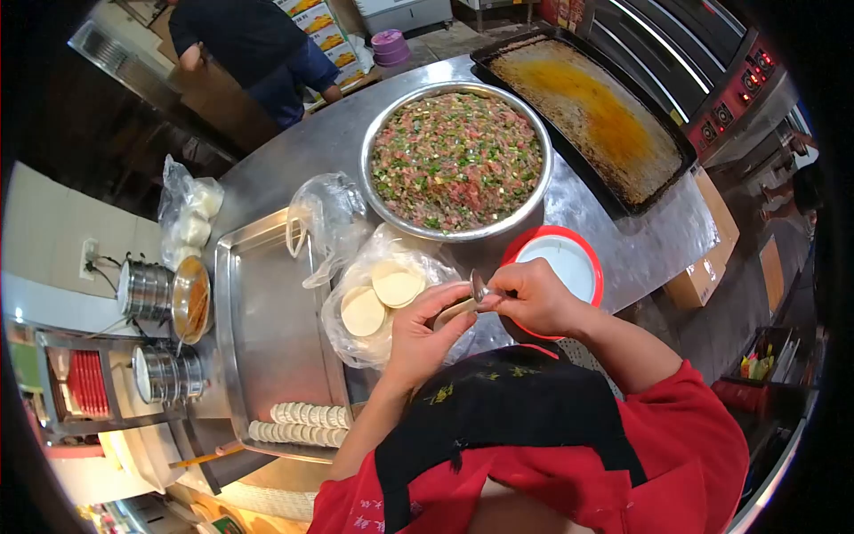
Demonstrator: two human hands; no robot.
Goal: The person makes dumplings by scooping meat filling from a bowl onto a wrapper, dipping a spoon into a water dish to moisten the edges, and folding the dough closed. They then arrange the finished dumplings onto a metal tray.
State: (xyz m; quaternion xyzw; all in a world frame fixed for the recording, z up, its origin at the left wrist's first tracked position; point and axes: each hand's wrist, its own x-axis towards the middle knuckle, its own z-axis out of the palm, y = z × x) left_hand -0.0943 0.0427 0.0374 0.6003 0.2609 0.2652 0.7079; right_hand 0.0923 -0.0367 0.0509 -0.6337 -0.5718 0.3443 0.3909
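Above the near edge of the bench (320, 133), between the apron (498, 400) and the red-rimmed basin (599, 271), a pale wrapper (455, 312) sits curved in the left hand (422, 336), pinched between thumb and fingers. The right hand (539, 294) is closed, pinching a metal utensil (478, 285), probably a spoon, right against the wrapper. How much filling lies inside cannot be told.

Filling and shaping a wrapper like this calls for a light, cupped grip on the left, enough to support the dough without creasing it. The metal is best pressed gently inward, keeping meat off the rim, since a greasy edge would likely seal badly. A modest portion should lower the risk of splitting.

Just beside the left hand, two stacks of round wrappers (363, 311) rest on clear plastic (354, 350); loose plastic over them would help keep the dough from drying. Beyond, the steel bowl (445, 236) holds meat flecked with green (455, 160). Farther left, the metal tray (280, 338) carries pleated dumplings (301, 433) in tight rows at its near end; slight gaps would probably reduce sticking.
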